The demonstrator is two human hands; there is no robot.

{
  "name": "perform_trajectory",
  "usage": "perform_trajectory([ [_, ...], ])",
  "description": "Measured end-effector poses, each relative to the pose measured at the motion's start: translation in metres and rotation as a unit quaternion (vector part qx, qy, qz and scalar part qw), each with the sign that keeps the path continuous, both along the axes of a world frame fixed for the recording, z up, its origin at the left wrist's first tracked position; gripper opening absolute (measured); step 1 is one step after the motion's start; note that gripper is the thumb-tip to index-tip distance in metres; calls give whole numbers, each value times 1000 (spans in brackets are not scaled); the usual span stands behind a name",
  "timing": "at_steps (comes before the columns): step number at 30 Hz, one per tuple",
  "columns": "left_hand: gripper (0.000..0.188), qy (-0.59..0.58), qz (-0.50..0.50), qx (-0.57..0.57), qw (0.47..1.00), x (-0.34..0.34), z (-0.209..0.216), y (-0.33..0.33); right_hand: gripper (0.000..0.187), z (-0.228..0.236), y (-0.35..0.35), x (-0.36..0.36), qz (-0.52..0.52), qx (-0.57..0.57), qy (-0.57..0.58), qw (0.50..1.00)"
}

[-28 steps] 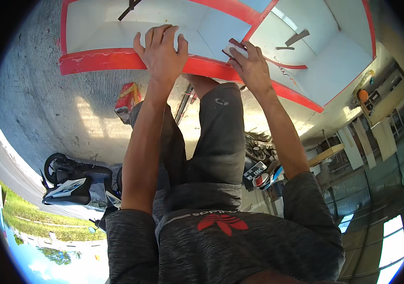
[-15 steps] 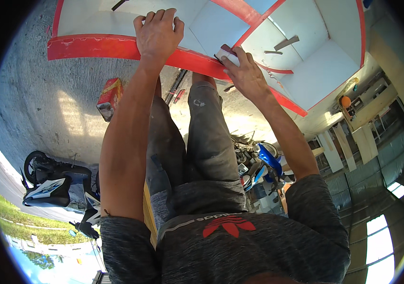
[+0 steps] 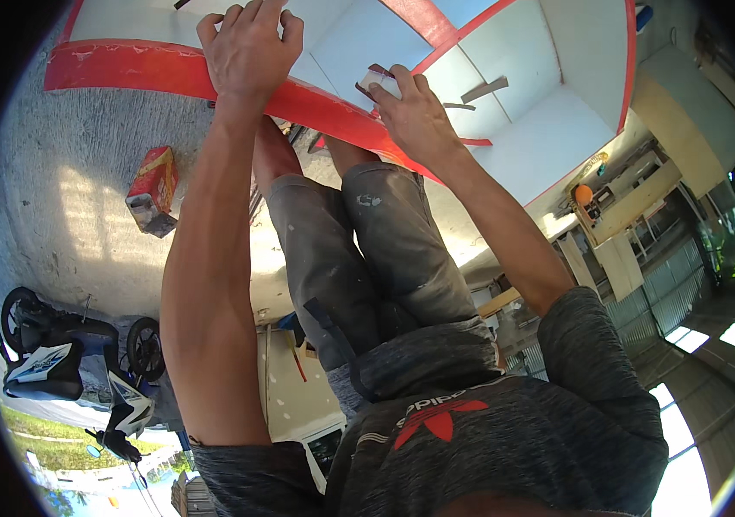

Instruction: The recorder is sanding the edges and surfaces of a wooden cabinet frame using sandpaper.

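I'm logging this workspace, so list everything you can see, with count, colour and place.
Open, red-edged cabinet: one, red and white, top
Small rectangular block: one, white with dark brown edges, top centre, gripped
Flat narrow strips: two, grey-brown, cabinet's right compartment
Box-shaped carton: one, red and yellow, floor, left
Motorcycle: one, black and white, lower left
Flat boards: several, pale, right
Round object: one, orange, right
Rough concrete floor: one, grey, left
Left hand: one, bare, over the cabinet's front edge
Right hand: one, bare, holding the block
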State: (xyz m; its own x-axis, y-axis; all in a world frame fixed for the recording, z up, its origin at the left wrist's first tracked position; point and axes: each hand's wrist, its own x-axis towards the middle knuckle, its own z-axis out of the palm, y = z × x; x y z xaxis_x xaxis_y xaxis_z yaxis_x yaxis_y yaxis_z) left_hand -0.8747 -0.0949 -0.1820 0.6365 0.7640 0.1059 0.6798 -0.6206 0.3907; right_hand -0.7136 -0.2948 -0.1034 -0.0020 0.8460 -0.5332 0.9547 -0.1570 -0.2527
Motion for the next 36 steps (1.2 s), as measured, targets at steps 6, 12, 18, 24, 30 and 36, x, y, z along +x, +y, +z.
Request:
perform_trajectory([
  [6, 19, -16, 17, 3, 1000, 3, -4, -2, 41, -1, -1, -4, 18, 1, -26, 999],
  [12, 19, -12, 26, -44, 999, 2, 0, -9, 34, 18, -19, -19, -24, -6, -30, 999],
  [18, 18, -34, 28, -20, 999, 3, -4, -8, 36, 2, -4, 5, -34, 7, -74, 997],
  [24, 18, -37, 23, -10, 999, 4, -1, -4, 35, -9, 6, 26, -40, 39, -42, 998],
  [30, 18, -25, 25, -14, 999, 1, -1, -5, 36, 3, -16, 36, 10, 66, -9, 998],
  [36, 14, -44, 38, -82, 995, 11, 20, -9, 39, 5, -21, 29, -39, 76, -8, 996],
])
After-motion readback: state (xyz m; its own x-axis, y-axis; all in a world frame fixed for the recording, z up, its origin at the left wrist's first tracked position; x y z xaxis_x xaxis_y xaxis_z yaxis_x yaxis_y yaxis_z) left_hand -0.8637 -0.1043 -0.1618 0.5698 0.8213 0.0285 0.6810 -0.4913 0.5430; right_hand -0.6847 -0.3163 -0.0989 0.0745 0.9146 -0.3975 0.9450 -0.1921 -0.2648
